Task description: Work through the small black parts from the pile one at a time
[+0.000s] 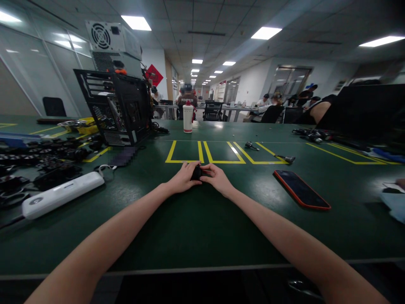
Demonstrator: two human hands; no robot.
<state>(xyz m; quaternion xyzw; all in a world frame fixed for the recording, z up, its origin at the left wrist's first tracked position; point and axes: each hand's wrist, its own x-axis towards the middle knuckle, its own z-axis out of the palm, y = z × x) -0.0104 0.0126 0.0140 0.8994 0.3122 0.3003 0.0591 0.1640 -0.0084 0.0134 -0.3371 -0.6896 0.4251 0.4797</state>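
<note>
Left hand [184, 177]: fingers closed around 1 small black object [196, 172] above the green counter [196, 228]. Right hand [217, 178]: fingers pinched at the object's right side. Beyond the fingers: yellow tape outlines [224, 162]. Right of them: 1 orange-edged phone [302, 190].
</note>
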